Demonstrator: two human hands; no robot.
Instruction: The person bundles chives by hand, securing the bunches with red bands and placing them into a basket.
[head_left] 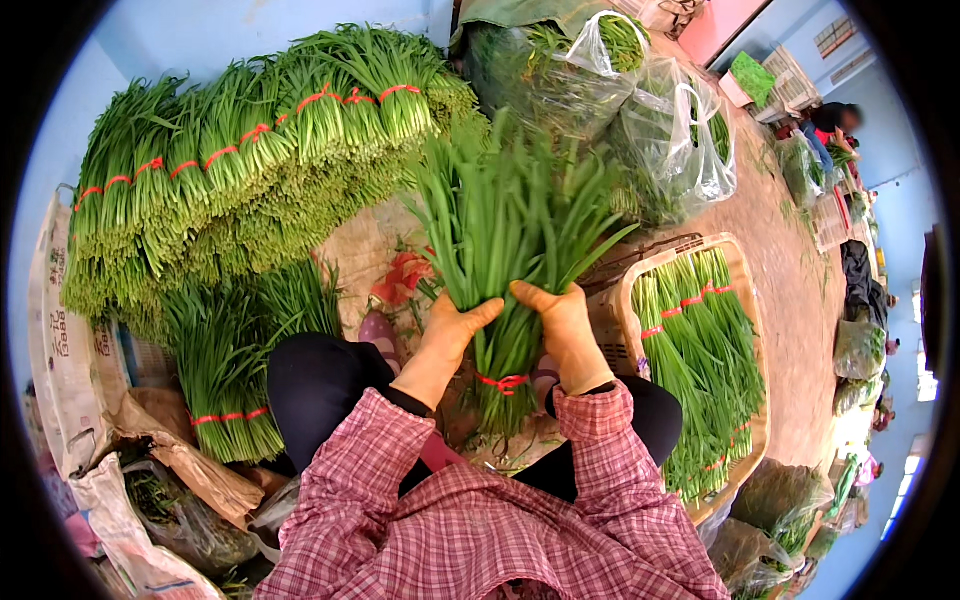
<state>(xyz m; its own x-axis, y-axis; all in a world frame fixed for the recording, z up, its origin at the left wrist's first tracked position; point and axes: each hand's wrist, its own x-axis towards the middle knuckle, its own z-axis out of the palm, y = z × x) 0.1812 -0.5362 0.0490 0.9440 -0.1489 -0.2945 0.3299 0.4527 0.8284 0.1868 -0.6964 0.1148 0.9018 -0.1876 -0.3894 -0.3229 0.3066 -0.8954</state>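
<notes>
Between my knees I hold a bunch of garlic chives (508,235) upright, with its long flat leaves fanning out at the top. A red tie (503,383) circles the bunch low down, near the cut ends. My left hand (452,338), in an orange-tan glove, is closed around the bunch's left side, thumb on the front. On the other side my right hand (566,335), gloved alike, grips it at the same height. Both thumbs point inward above the tie. The fingers behind the leaves are hidden.
Tied chive bunches (250,160) are piled by the wall at the far left, with more bunches (225,370) beside my left knee. At my right stands a plastic crate (737,245) of chives. Clear plastic bags (670,130) stand ahead. Another person (835,122) works at the far right.
</notes>
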